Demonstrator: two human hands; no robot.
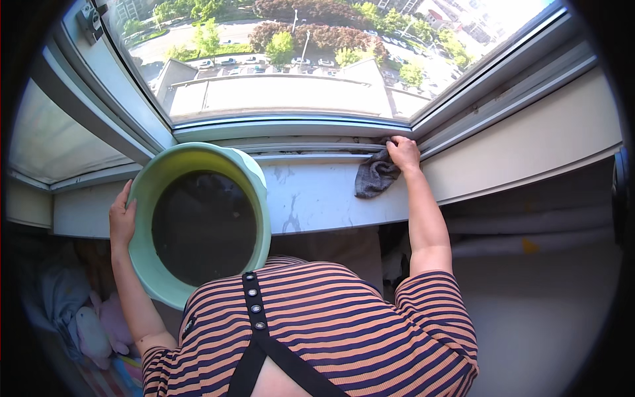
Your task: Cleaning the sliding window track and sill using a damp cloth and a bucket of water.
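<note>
A green plastic basin (263, 218) with dark, murky water (204, 226) in it stands partly over the window sill, close against my body. My left hand (123, 214) holds its left wall, fingers along the outside. At the right end of the window track (317, 148), near the corner of the frame, my right hand (404, 153) grips a dark grey cloth (375, 174). Part of the cloth is pressed into the track and the rest hangs onto the white sill (317, 198), which has grey wet smears. The fingertips of my right hand are partly hidden by the cloth.
Beyond the window pane (297, 94) lie a ledge, trees and parked cars far below. A metal window fitting (90, 22) is at the upper left. Soft toys (101, 327) lie low at the left. Another track (501, 101) runs up the right side, above a pale panel (526, 134).
</note>
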